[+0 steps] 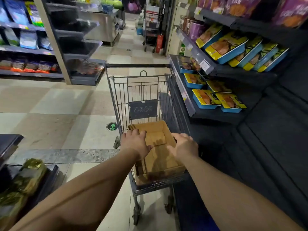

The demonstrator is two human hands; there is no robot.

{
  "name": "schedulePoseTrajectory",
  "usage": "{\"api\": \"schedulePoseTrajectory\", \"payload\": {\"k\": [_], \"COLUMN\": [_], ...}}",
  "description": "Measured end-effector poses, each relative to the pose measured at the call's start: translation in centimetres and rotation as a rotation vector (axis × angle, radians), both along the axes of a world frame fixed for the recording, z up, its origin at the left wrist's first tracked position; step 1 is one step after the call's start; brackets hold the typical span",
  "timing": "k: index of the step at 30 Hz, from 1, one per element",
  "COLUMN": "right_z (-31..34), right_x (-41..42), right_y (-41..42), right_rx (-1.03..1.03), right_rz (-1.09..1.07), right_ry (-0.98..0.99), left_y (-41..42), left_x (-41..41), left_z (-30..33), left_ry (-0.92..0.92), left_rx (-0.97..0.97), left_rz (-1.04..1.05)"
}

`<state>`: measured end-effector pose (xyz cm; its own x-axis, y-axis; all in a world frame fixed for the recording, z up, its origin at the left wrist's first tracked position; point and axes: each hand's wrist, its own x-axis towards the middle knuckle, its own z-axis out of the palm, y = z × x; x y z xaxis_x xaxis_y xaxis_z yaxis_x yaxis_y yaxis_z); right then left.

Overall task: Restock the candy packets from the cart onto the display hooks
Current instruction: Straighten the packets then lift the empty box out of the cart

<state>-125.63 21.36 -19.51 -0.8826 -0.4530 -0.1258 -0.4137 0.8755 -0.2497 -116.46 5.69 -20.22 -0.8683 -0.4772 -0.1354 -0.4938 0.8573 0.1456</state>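
1. Two hands are on the cardboard box point(156, 147) that sits in the wire cart point(143, 90) at the centre of the frame.
2. My left hand point(135, 142) lies over the box's left wall, fingers curled over its top edge and gripping it.
3. My right hand point(185, 145) covers the box's right wall the same way, fingers bent over the rim and holding it.
4. I see only bare cardboard between my hands; I cannot make out any candy packets in the box.
5. On the right of the frame the cart's side runs just beside the dark shelf unit point(191, 104), which carries yellow and blue trays point(225, 47) on sloping shelves.
6. On the left of the cart lies open tiled floor point(58, 114), with a round green arrow sticker point(112, 126) just beside the cart's left side.
7. Beyond the cart's handle point(138, 65), the aisle runs to the upper centre of the frame, where a second cart point(152, 27) stands.
8. At the lower left a dark display edge holds greenish packets point(28, 177), well apart from my left arm.
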Motion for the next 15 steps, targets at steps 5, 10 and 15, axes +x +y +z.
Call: {"api": "schedulePoseTrajectory", "payload": {"k": [5,10,15], "right_z": [-3.6,-8.7,-13.9], "right_x": [-6.4,-13.8,-21.2], "right_y": [-2.3,-4.7,-6.7], "right_rx": [0.066,0.117,0.186], "right_rz": [0.009,0.015,0.047], "right_ry": [-0.061,-0.17,-0.263], "left_y": [-2.4,-4.8,-6.6], "left_x": [-5.4,-10.8,-15.4], "left_z": [-4.2,-9.5,-14.4], "left_ry": [-0.076,-0.165,-0.211], "left_rx": [0.096,0.209,0.299], "left_rz": [0.041,0.175,0.328]}}
